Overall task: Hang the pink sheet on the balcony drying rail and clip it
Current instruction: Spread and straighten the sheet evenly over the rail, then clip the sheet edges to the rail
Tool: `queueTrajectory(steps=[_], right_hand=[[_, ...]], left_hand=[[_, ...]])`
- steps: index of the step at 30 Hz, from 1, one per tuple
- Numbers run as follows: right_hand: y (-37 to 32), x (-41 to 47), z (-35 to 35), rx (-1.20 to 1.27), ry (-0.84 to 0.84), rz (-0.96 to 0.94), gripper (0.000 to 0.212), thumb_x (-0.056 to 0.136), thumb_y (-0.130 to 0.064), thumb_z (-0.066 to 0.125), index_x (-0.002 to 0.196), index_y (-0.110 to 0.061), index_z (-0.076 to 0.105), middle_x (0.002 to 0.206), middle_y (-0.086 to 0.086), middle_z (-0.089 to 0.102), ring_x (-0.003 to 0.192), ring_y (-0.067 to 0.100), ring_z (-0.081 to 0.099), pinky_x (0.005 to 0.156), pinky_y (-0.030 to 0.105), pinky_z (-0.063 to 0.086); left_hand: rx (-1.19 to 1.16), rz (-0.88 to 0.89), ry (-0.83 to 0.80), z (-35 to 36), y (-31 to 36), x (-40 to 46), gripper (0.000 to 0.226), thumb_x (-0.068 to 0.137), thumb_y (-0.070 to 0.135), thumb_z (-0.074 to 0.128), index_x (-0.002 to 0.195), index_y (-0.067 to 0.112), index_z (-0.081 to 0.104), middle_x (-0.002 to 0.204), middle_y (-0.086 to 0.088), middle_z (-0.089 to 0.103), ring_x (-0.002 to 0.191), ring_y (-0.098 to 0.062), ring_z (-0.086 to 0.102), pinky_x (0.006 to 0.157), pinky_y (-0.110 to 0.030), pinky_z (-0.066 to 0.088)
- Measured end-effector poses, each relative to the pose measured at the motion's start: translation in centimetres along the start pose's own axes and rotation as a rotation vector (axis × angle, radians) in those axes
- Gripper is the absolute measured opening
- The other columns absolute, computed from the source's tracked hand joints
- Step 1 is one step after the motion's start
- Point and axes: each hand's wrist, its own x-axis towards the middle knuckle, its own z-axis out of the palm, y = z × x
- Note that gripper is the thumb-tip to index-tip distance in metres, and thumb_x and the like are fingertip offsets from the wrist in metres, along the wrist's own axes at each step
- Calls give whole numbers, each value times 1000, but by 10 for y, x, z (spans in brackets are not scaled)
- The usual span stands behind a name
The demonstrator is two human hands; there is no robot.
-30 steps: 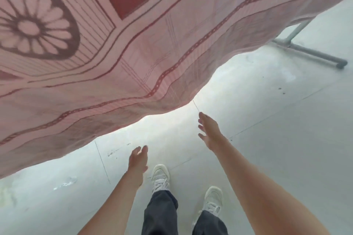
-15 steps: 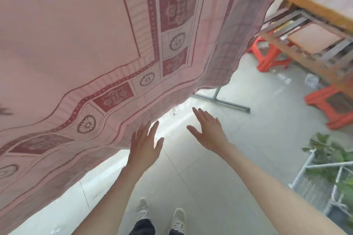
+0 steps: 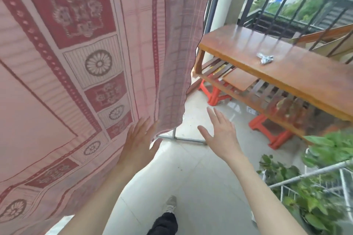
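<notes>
Pink sheet (image 3: 76,63) hanging as a broad curtain up and to the left of both hands, its top and the drying rail itself out of view above. Free side edge running steeply from upper right down to a lower corner just above and right of the left hand (image 3: 138,145). Left hand spread wide and flat, fingers (image 3: 140,128) laid against the fabric near that corner, gripping nothing. Right hand (image 3: 221,135) also wide open and empty, clear of the cloth, off to the right of the edge with bare floor behind it. Grey metal foot of the rack (image 3: 183,139) on the floor between the two hands, just beyond them.

Judged from this: sheet draped already, smoothing or squaring of the hem in hand, clipping not yet done. Small cluster of what look like metal clips (image 3: 265,58) on the wooden table (image 3: 286,70), up and to the right of the right hand, too blurred to be sure. Right hand the nearer one for those; left hand the nearer one for the sheet's long, near-vertical edge.
</notes>
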Motion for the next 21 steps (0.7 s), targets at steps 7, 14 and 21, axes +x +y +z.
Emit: queueTrajectory(steps=[7,14,21], right_hand=[[70,89,-14,70,-26,223,66,93,-51,39,148,-29,11,158,-2,9,146,17,5,117,45,3],[157,172,-54,74,21,351,66,93,-50,40,148,-29,11,158,-1,9,146,18,4,118,43,4],[271,260,-78,110,-27,448,66,93,-50,40,148,-28,11,158,-1,10,145,18,7,117,42,8]], left_hand=[[-60,176,-73,43,53,136,57,85,44,32,137,21,36,142,-9,43,131,-21,23,104,-30,15],[-11,332,-234,83,133,276,56,83,43,33,131,18,45,135,-13,50,126,-37,45,97,-53,41],[0,364,-327,143,206,394,64,82,49,26,135,18,44,141,-12,45,132,-34,38,101,-47,37]])
